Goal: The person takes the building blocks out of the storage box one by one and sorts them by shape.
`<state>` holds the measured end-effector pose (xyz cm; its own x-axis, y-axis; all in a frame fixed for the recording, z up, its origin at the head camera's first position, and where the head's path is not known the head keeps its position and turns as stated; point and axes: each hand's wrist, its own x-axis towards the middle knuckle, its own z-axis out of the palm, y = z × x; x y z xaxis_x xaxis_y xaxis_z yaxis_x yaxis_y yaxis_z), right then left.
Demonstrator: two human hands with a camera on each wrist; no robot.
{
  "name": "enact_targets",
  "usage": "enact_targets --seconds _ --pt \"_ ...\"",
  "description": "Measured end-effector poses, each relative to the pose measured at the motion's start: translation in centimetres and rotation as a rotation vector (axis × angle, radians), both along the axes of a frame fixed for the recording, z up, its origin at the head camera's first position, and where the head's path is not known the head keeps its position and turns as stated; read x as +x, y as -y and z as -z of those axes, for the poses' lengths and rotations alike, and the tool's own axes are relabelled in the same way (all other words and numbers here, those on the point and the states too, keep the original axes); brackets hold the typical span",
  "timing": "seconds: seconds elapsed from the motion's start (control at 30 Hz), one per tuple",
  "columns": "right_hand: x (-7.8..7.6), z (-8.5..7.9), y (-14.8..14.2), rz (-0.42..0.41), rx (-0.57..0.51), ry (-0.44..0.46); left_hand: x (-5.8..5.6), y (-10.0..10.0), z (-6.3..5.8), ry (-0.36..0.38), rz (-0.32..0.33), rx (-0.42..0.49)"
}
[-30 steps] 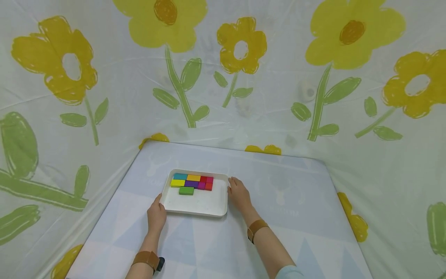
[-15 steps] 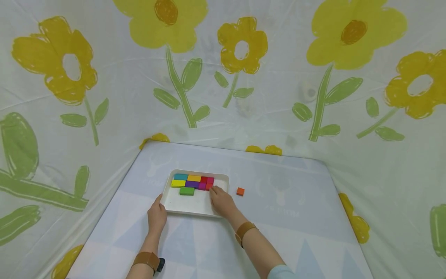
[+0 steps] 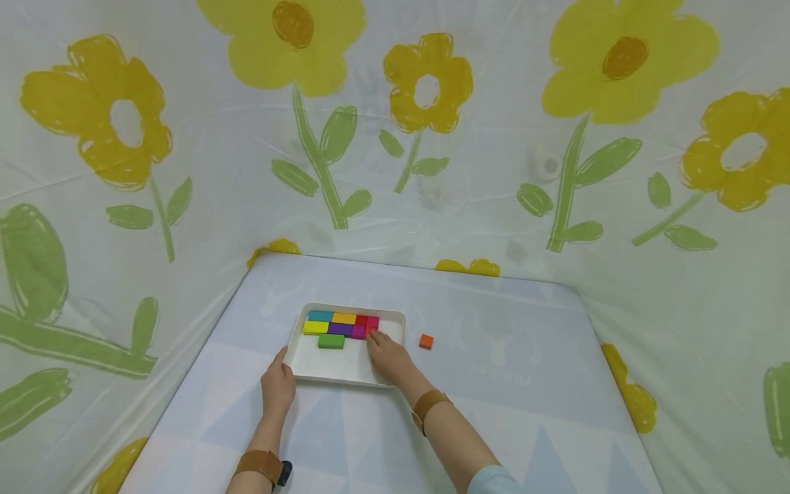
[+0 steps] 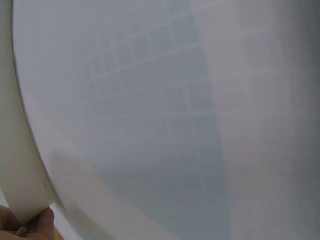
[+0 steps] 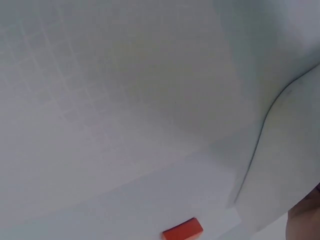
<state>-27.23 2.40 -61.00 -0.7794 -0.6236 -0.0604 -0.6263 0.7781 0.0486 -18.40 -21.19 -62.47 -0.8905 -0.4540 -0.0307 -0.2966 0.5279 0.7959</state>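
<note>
A white tray point(image 3: 330, 366) lies on the table with several coloured blocks in it. My left hand point(image 3: 278, 385) grips its left rim; in the left wrist view the fingertips point(image 4: 46, 220) pinch the tray wall. My right hand point(image 3: 390, 358) reaches over the tray's right part, fingertips right at a small red block point(image 3: 370, 331) and partly covering it. Whether they pinch it, I cannot tell. That block sits at the right end of a two-row group with teal, orange-yellow, yellow, purple and magenta pieces. A green block point(image 3: 331, 342) lies just in front of the group.
A small orange block point(image 3: 426, 342) lies on the table right of the tray, also visible in the right wrist view. A pale patterned cloth covers the table point(image 3: 524, 412). Curtains point(image 3: 494, 206) with yellow flowers rise behind and at both sides.
My right hand has left the tray's right rim and moved left over the tray to the red block, uncovering the orange block on the table. My left hand stays on the rim.
</note>
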Motion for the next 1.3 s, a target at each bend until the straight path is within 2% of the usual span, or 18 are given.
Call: enact_targets --seconds 0.47,0.63,0.8,0.87,1.3 --pt "1.3 -0.3 -0.2 -0.017 -0.018 -0.031 -0.2 0.2 0.0 -0.006 0.009 -0.022" --pt "1.6 -0.5 -0.1 0.013 -0.092 -0.043 -0.2 0.2 0.0 -0.012 0.007 -0.017" --pt "1.3 -0.5 0.1 0.132 -0.245 -0.011 0.1 0.1 0.0 0.009 0.013 -0.013" --pt "1.0 -0.5 0.2 0.161 -0.274 0.009 0.1 0.1 0.0 0.014 0.012 -0.011" --pt "-0.1 0.6 0.0 0.153 -0.289 0.044 -0.1 0.0 0.2 0.016 0.007 -0.012"
